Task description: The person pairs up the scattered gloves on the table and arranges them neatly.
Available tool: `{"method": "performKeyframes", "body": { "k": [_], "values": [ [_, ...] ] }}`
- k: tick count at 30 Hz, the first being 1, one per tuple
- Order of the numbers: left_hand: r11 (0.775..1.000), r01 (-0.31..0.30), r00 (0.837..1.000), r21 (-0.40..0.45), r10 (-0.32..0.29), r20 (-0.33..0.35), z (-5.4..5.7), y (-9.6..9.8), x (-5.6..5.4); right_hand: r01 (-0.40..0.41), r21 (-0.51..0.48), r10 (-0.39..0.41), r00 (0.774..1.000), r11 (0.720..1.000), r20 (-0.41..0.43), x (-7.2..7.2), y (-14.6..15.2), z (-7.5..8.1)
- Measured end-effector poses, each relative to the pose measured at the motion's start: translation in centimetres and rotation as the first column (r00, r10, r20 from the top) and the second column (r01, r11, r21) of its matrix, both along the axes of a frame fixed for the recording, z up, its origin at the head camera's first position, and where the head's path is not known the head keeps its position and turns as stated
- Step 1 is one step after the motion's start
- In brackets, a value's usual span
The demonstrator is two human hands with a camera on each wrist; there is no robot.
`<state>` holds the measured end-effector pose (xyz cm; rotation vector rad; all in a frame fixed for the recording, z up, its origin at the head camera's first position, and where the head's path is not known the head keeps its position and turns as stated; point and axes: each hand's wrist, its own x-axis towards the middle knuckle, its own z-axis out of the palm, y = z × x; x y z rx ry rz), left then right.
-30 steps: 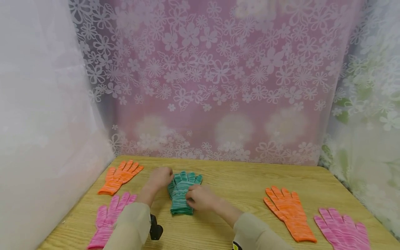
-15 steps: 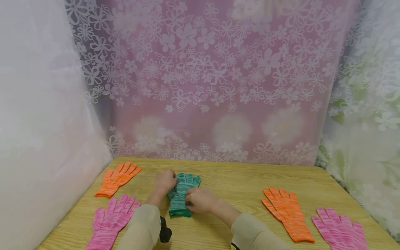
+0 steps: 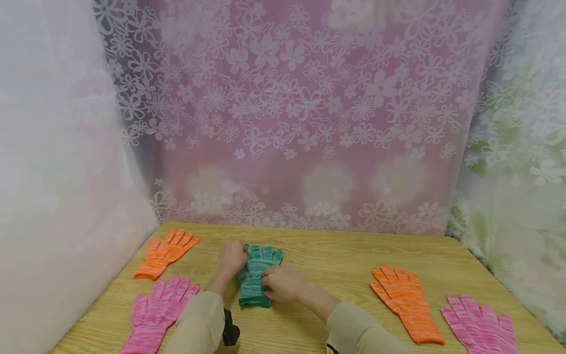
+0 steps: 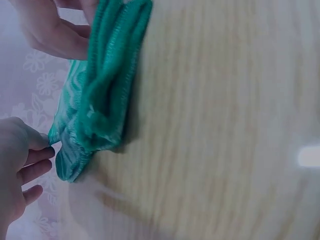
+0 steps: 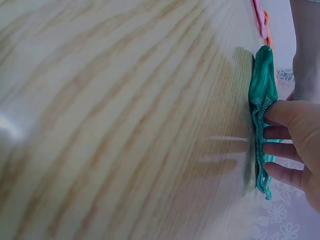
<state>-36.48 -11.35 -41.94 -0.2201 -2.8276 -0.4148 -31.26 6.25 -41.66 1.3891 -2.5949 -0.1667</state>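
Green striped knit gloves (image 3: 255, 275), seemingly one lying on another, are on the wooden table with fingers pointing away and layered cuffs toward me. My left hand (image 3: 232, 258) is at their upper left edge; in the left wrist view, that hand (image 4: 20, 165) pinches a bit of green knit between thumb and index finger, other fingers loosely bent. My right hand (image 3: 283, 284) is at the right edge near the cuff. Seen from the right wrist, this hand (image 5: 300, 145) has its thumb and fingertips at the edge of the green gloves (image 5: 262, 85), pinching it.
On the left of the table (image 3: 323, 260) lie an orange glove (image 3: 165, 253) and a pink glove (image 3: 156, 314). Another orange glove (image 3: 407, 305) and another pink glove (image 3: 479, 324) lie on the right. Flowered curtains (image 3: 305, 123) stand behind and beside the table.
My left hand has moved slightly right, from beside the green gloves onto their upper left edge, then a touch back left. The right hand stays at the right edge. The view has shifted slightly.
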Motion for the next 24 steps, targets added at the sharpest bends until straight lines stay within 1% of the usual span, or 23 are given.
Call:
{"method": "performKeyframes", "body": {
  "k": [2,5,10,12,16,20,24],
  "values": [
    [0.999,-0.002,1.000,-0.054,0.003,0.022,-0.12,0.04,0.05,-0.015,-0.001,0.015,1.000,1.000,-0.002,-0.01,0.04,0.02],
    [0.990,-0.004,0.998,-0.139,0.012,0.059,-0.48,0.12,0.01,-0.041,0.001,0.041,0.999,0.999,-0.009,0.11,0.08,0.14],
    [0.977,-0.015,0.999,-0.214,0.025,0.045,-0.88,0.25,-0.08,-0.022,0.008,0.022,1.000,1.000,0.000,0.13,-0.04,0.05],
    [0.973,-0.017,0.999,-0.229,0.023,0.025,-0.87,0.29,-0.05,0.001,0.014,-0.001,1.000,1.000,0.012,0.06,-0.11,-0.06],
    [0.965,-0.010,1.000,-0.263,0.015,0.017,-0.81,0.32,0.17,0.026,0.027,-0.026,1.000,0.999,0.015,0.08,-0.18,-0.04],
    [0.962,0.007,0.999,-0.274,0.004,0.039,-0.87,0.29,0.45,0.037,0.035,-0.037,0.999,0.999,0.017,0.22,-0.17,0.19],
    [0.960,-0.003,0.999,-0.279,0.017,0.047,-0.98,0.12,0.44,0.038,0.037,-0.038,0.999,0.999,0.014,0.24,-0.15,0.26]
  ]
}}
